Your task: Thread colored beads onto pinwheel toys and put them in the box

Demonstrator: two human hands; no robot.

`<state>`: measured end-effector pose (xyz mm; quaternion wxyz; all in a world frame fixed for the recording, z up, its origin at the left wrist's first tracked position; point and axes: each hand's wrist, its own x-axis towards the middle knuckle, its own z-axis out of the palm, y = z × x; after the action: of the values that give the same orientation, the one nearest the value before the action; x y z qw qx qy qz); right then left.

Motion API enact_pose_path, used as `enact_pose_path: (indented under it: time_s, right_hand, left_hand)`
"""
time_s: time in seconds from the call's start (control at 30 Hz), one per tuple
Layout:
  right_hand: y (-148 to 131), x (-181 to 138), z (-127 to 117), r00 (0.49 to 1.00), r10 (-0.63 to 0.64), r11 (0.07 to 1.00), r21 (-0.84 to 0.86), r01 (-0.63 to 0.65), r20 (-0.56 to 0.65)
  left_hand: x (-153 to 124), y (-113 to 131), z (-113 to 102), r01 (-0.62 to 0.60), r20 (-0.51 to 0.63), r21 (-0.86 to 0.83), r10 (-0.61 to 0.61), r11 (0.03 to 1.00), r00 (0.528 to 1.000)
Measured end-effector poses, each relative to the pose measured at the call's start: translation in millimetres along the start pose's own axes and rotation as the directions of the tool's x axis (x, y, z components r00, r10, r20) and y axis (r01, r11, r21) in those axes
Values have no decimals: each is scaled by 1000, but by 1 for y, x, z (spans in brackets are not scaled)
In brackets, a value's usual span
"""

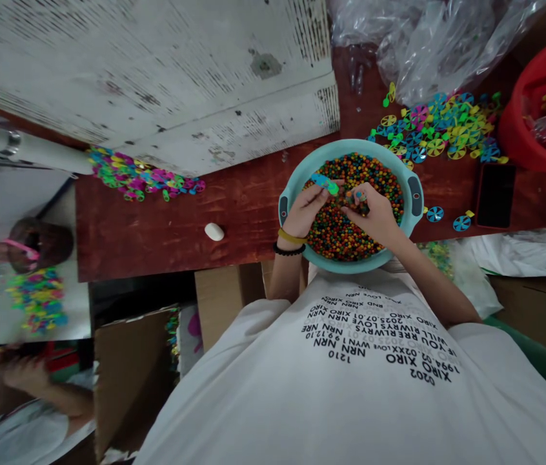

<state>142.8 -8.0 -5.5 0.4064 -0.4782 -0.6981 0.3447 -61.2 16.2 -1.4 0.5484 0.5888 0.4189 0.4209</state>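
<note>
A round teal plastic basin [350, 147] holds a heap of small multicoloured beads [338, 232]. Both hands are over it. My left hand [306, 212], with a yellow band and a black bead bracelet at the wrist, pinches a blue-green plastic piece [325, 184] above the beads. My right hand [372, 216] grips a small cluster of beads and blue plastic [357, 201] between fingers and thumb, close to my left hand. The fingers partly hide what the right hand holds.
On the reddish wooden table [157, 236] lie coloured plastic pinwheels [435, 126], a pink-green pile [142, 177], a white oval lump [213, 231] and a black phone [495, 195]. A red tub [544, 103], plastic bags and cardboard surround it. A co-worker's hand [16, 374] shows at lower left.
</note>
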Motion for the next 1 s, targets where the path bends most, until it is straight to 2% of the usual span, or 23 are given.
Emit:
enact_pose_path:
  time_s: [0.2,0.4,0.6,0.77,0.9,1.0]
  right_hand:
    - [0,1,0,999,4,1000,-25,-5,-34]
    - [2,1,2,999,-4,998,-58,2,-41]
    - [2,1,1,998,10,999,-52,-13,-59]
    - [1,1,1,997,3,999,-48,-7,-74]
    - [1,1,1,999,13,999,-32,-15,-49]
    - [0,1,-1,997,39,999,-9,-40,-74]
  left_hand:
    - [-6,4,1,-23,20,51,22,998,1000]
    - [-2,2,17,-12,-159,-43,5,999,987]
    - [1,11,12,-15,-9,39,16,999,1000]
    - [0,3,12,-21,-43,-43,19,999,999]
    - [1,2,19,-19,-142,-1,19,1000,990]
    - [0,7,19,-8,-87,54,13,999,996]
